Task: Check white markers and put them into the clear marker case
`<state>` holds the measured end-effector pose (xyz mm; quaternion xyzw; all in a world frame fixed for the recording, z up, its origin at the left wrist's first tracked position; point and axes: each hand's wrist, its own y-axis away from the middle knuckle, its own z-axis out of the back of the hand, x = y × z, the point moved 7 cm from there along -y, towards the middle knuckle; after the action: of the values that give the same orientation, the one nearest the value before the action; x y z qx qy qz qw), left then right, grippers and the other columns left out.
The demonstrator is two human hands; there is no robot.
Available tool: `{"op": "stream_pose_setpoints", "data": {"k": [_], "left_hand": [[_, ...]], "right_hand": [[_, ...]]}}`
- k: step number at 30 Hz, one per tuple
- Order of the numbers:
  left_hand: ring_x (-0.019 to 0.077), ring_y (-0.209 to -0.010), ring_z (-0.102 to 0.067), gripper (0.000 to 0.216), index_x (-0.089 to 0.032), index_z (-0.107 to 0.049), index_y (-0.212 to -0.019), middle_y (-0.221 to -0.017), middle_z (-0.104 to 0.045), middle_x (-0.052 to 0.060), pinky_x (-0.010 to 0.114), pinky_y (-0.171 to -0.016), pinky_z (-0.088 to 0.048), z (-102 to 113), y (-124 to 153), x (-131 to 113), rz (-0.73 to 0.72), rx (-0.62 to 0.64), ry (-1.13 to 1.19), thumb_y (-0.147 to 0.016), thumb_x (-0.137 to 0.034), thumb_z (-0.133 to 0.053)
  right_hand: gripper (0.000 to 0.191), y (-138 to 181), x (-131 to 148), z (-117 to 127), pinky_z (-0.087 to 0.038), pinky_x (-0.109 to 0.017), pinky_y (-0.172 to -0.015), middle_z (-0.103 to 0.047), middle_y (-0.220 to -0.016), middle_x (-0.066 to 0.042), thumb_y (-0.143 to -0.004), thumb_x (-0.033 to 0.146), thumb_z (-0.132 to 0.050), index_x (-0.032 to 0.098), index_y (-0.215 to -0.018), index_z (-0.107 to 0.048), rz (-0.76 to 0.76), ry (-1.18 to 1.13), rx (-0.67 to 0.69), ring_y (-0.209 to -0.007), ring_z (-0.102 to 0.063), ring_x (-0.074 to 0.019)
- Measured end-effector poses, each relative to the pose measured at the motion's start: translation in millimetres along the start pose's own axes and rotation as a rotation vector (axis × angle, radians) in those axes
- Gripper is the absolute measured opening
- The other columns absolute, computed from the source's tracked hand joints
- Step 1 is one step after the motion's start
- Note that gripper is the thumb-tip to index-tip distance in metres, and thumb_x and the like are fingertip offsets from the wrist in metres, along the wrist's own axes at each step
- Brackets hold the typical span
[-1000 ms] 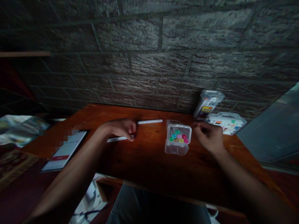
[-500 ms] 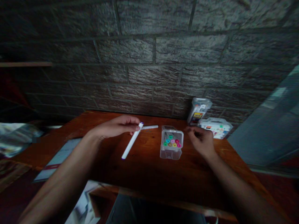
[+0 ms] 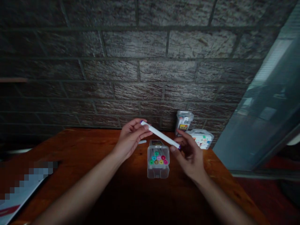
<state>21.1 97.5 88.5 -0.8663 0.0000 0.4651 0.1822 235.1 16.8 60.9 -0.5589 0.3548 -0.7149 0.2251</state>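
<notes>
A white marker with purple ends slants in the air above the table, between my two hands. My left hand pinches its upper left end between thumb and fingers. At its lower right end are the thumb and fingers of my right hand, closed around the purple tip. Just below the marker stands a clear plastic case, open, with several markers inside showing coloured ends in green, blue, pink, red, yellow and brown. Another white marker lies on the table, partly hidden behind my left hand.
At the back right of the wooden table are a tall clear case and a wider clear case. A brick wall rises behind. A flat pale object with a red stripe lies at the left.
My left hand has lifted and turned the marker, so its free end now points right. My right hand has moved in and taken that end. The camera view has shifted right.
</notes>
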Motion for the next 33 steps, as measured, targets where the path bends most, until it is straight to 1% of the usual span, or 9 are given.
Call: {"op": "stream_pose_setpoints", "data": {"k": [4,6,9,13,18,23,28,30,33], "left_hand": [[0.0133,-0.073,-0.079,0.041,-0.017,-0.077,-0.106,-0.081,-0.079,-0.001,0.026,-0.074,-0.071,8,8,12,-0.045,-0.007,-0.022,-0.072,-0.023,-0.098],[0.0127,-0.068,-0.078,0.035,-0.017,-0.079,-0.106,-0.079,-0.079,0.000,0.023,-0.069,-0.069,12,12,16,-0.061,0.023,-0.071,-0.077,-0.026,-0.096],[0.0114,-0.063,-0.075,0.022,-0.016,-0.082,-0.099,-0.075,-0.078,0.002,0.021,-0.063,-0.066,17,16,20,-0.092,0.086,-0.162,-0.084,-0.029,-0.091],[0.0124,-0.062,-0.072,0.015,-0.018,-0.084,-0.099,-0.071,-0.077,0.003,0.023,-0.059,-0.064,22,20,23,-0.121,0.159,-0.210,-0.089,-0.031,-0.086],[0.0091,-0.056,-0.065,0.011,-0.022,-0.086,-0.099,-0.067,-0.073,0.002,0.018,-0.052,-0.053,24,25,20,-0.173,0.162,-0.262,-0.093,-0.030,-0.082],[0.0089,-0.057,-0.064,0.011,-0.022,-0.085,-0.100,-0.070,-0.073,0.001,0.018,-0.053,-0.053,23,28,19,-0.181,0.127,-0.225,-0.091,-0.030,-0.083],[0.0089,-0.057,-0.064,0.012,-0.022,-0.083,-0.101,-0.070,-0.072,0.000,0.018,-0.053,-0.053,19,29,15,-0.198,0.107,-0.204,-0.090,-0.028,-0.084],[0.0090,-0.056,-0.063,0.013,-0.021,-0.082,-0.101,-0.070,-0.071,-0.001,0.019,-0.052,-0.052,16,30,13,-0.206,0.113,-0.195,-0.090,-0.028,-0.084],[0.0096,-0.057,-0.062,0.017,-0.021,-0.082,-0.103,-0.072,-0.071,-0.001,0.020,-0.052,-0.053,10,33,9,-0.208,0.103,-0.210,-0.087,-0.026,-0.085]], "right_hand": [[0.024,3,3,0,-0.055,-0.030,-0.066,-0.082,-0.096,-0.006,-0.095,0.025,-0.078,0.026,-0.118,-0.080,0.013,0.142,-0.005,-0.076,-0.071,-0.0176],[0.017,3,1,1,-0.054,-0.028,-0.061,-0.082,-0.088,-0.005,-0.095,0.027,-0.078,0.025,-0.112,-0.083,-0.047,0.108,-0.029,-0.068,-0.070,-0.0163],[0.018,1,-8,0,-0.048,-0.023,-0.048,-0.081,-0.077,-0.004,-0.096,0.034,-0.078,0.023,-0.110,-0.082,-0.229,-0.099,-0.052,-0.054,-0.063,-0.0128],[0.024,-3,-18,-5,-0.043,-0.020,-0.041,-0.082,-0.080,-0.005,-0.094,0.041,-0.081,0.021,-0.106,-0.081,-0.401,-0.349,-0.056,-0.048,-0.060,-0.0107],[0.023,-6,-21,-8,-0.044,-0.019,-0.040,-0.082,-0.081,-0.005,-0.091,0.042,-0.083,0.022,-0.102,-0.083,-0.466,-0.494,-0.038,-0.049,-0.059,-0.0108],[0.022,-5,-19,-5,-0.042,-0.019,-0.041,-0.079,-0.073,-0.004,-0.089,0.041,-0.084,0.022,-0.100,-0.086,-0.447,-0.444,-0.028,-0.050,-0.057,-0.0101],[0.020,-2,-16,-6,-0.040,-0.019,-0.042,-0.077,-0.064,-0.003,-0.081,0.037,-0.091,0.020,-0.078,-0.081,-0.490,-0.418,0.059,-0.045,-0.054,-0.0091],[0.020,-1,-12,-10,-0.040,-0.019,-0.042,-0.079,-0.066,-0.004,-0.082,0.039,-0.091,0.020,-0.083,-0.082,-0.516,-0.451,0.132,-0.045,-0.054,-0.0092],[0.026,0,-5,-18,-0.042,-0.020,-0.045,-0.081,-0.069,-0.004,-0.086,0.041,-0.088,0.022,-0.104,-0.086,-0.528,-0.467,0.305,-0.047,-0.058,-0.0100]]}}
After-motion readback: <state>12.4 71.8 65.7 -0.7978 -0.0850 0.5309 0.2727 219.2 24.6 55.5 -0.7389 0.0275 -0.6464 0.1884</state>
